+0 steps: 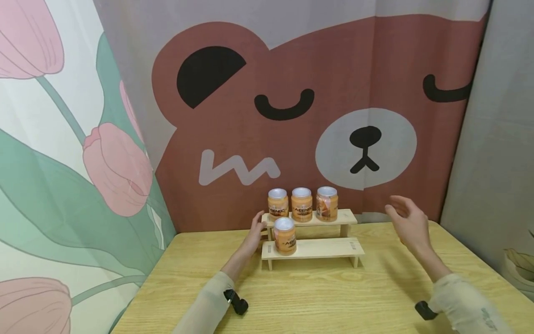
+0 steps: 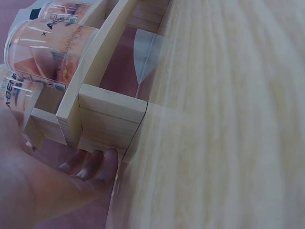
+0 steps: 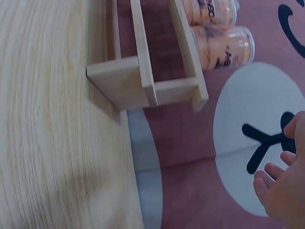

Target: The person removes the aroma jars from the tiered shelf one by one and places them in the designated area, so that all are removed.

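A two-step wooden rack [image 1: 325, 250] stands near the table's back. Three orange cans with silver lids, one of them a can [image 1: 302, 205] in the middle, line its upper step. A single can [image 1: 285, 237] is upright at the left of the lower step. My left hand [image 1: 252, 235] is at the rack's left end; in the left wrist view its fingers [image 2: 110, 164] lie close against the end panel, and whether they press it I cannot tell. My right hand [image 1: 410, 227] hovers right of the rack, fingers loosely bent and holding nothing.
The wooden table [image 1: 317, 301] runs up to a curtain [image 1: 342, 60] printed with a bear. A flowered curtain [image 1: 54, 185] hangs on the left. At the far right edge is a pale pot [image 1: 517, 266] with leaves. Both wrists wear black devices.
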Tool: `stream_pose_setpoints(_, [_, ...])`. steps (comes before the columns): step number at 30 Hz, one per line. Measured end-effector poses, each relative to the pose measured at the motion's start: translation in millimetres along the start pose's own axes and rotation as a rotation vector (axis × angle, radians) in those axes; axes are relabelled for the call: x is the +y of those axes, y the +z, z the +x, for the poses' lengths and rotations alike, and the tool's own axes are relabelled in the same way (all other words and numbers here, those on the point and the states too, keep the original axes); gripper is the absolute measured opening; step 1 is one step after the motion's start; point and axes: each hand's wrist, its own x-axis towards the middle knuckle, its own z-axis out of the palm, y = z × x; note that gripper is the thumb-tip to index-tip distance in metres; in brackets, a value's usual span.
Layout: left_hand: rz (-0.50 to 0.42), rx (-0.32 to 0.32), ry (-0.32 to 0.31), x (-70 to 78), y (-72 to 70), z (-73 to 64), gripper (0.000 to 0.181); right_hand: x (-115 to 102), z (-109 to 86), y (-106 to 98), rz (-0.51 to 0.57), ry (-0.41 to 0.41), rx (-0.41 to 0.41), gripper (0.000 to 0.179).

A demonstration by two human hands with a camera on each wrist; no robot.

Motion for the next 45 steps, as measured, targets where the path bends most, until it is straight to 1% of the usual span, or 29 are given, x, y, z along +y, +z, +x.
stream_pose_setpoints(2, [0.001,0.003,0.002,0.0,0.2,0.5,0.064,-4.9,-2.3,3.1,0.013,-0.024,-0.028,0.053])
stream_pose_setpoints(7, [0.024,0.015,-0.001,0.4,1.1,1.6,0.064,-13.5,-5.5,13.0,0.039,-0.034,-0.105,0.056])
stream_pose_setpoints(12, [0.040,0.026,0.001,-0.8,1.4,1.8,0.064,-12.2,-8.5,25.0,0.050,-0.048,-0.150,0.056])
stream_pose_setpoints(18, [0.040,0.020,0.001,-0.7,0.1,0.1,0.064,-9.4,-14.3,44.2,0.051,-0.076,-0.218,0.055])
stream_pose_setpoints(22, [0.045,0.013,0.007,1.6,-0.5,-0.5,0.064,-11.7,-16.6,55.8,0.068,-0.076,-0.277,0.061])
stream_pose_setpoints(26, [0.045,0.004,0.013,3.7,-0.8,-0.5,0.064,-15.3,-18.2,62.6,0.109,-0.066,-0.315,0.066])
stream_pose_setpoints(28, [0.045,-0.003,0.017,4.8,-0.7,-0.7,0.064,-17.0,-19.3,64.7,0.113,-0.055,-0.326,0.067])
stream_pose_setpoints(33, [0.042,-0.005,0.023,6.1,0.1,-1.5,0.064,-17.5,-22.7,70.0,0.067,-0.024,-0.352,0.070])
stream_pose_setpoints(36, [0.034,0.002,0.017,5.1,0.3,-1.1,0.063,-16.1,-24.0,74.7,0.027,-0.029,-0.353,0.073])
stream_pose_setpoints(41, [0.036,0.008,0.000,1.8,-0.2,-0.6,0.063,-15.0,-25.9,81.7,-0.049,-0.090,-0.351,0.074])
stream_pose_setpoints(45, [0.050,0.007,-0.001,-1.4,-0.6,0.0,0.063,-17.0,-27.8,84.3,-0.086,-0.130,-0.354,0.069])
